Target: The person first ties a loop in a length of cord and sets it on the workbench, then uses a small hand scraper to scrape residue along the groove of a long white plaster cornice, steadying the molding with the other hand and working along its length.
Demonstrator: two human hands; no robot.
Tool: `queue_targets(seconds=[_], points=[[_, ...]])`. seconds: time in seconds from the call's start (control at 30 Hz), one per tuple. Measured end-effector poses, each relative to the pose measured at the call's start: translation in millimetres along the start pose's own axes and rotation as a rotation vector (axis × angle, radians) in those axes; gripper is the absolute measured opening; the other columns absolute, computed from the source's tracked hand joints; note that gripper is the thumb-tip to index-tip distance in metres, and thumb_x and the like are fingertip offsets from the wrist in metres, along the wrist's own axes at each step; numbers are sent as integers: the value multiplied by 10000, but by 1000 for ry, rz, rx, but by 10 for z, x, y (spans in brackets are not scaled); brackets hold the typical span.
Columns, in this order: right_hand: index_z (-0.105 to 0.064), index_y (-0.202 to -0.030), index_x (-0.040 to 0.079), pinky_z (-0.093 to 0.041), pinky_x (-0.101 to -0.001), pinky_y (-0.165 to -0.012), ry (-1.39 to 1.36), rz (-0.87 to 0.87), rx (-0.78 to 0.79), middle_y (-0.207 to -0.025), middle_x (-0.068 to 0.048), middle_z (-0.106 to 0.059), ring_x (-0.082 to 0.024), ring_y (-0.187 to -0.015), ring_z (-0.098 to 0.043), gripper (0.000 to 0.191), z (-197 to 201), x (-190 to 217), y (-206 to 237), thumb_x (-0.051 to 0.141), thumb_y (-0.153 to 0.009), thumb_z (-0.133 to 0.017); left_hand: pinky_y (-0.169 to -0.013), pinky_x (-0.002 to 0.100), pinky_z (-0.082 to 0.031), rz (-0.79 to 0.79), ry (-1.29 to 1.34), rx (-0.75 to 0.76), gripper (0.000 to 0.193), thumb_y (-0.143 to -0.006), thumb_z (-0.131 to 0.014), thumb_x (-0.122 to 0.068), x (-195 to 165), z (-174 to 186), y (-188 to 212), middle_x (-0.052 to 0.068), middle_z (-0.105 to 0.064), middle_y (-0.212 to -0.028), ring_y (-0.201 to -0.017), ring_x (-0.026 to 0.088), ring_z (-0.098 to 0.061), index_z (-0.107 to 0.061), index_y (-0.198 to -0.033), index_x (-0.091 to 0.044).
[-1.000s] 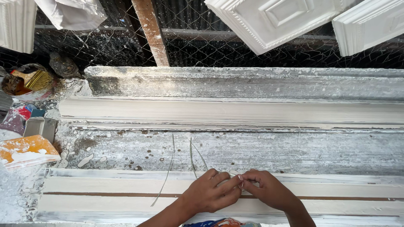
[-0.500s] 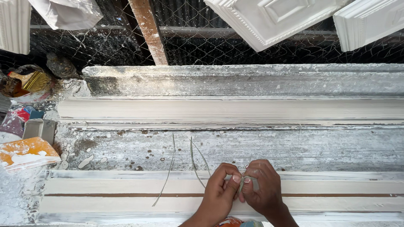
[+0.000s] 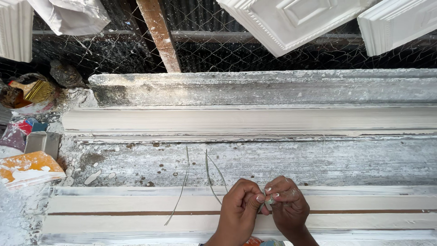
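Note:
My left hand [image 3: 240, 206] and my right hand [image 3: 287, 206] are pressed together over the near white plaster moulding strip [image 3: 136, 214], low in the middle of the view. Their fingertips pinch a small pale object [image 3: 269, 199] between them; I cannot tell what it is. Two thin wires or fibres [image 3: 210, 175] run from near my left hand up across the rough, plaster-spattered bench [image 3: 318, 159]. A third thin strand [image 3: 182, 187] lies loose to the left of the hands.
A second long white moulding [image 3: 250, 119] lies across the bench farther back. At the left edge sit a brush in a pot [image 3: 32, 91], an orange trowel-like tool [image 3: 25, 167] and a grey block [image 3: 42, 142]. White cast panels [image 3: 296, 20] lean on wire mesh behind.
Both hands have drawn closer together and shifted slightly right, fingers now bunched around the small object. The strands on the bench stay where they were.

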State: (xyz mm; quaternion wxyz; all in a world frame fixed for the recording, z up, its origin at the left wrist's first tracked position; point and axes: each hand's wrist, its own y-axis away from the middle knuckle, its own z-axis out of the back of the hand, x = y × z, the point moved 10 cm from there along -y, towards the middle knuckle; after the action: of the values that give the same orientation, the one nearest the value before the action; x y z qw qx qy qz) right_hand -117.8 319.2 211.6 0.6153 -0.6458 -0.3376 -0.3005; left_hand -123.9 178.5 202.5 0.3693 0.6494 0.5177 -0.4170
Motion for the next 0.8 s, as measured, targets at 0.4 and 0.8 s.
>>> queue_targets(seconds=[0.4,0.8], points=[[-691,-1059,17,-603,-320,-895,97,-249,90,-1012,-110,-716,-205,-999,-723,111,-92,-56,-200,-21,-960,-658,-765,307,-555,-447,-594,-130,169,-1006,-653,1,-473,25,106,125,-581,-1131,-911,204,-663,-712,-1164,9],[-662,-1135,-25,-538,-291,-896,-12,-487,138,-1096,-121,-605,-161,-1000,-631,169,-153,-386,-87,-49,-976,-610,-834,273,-525,-144,-167,-116,155,-1027,-628,-128,-13,220,-129,91,-544,-1101,-928,147,-581,-650,-1000,23]])
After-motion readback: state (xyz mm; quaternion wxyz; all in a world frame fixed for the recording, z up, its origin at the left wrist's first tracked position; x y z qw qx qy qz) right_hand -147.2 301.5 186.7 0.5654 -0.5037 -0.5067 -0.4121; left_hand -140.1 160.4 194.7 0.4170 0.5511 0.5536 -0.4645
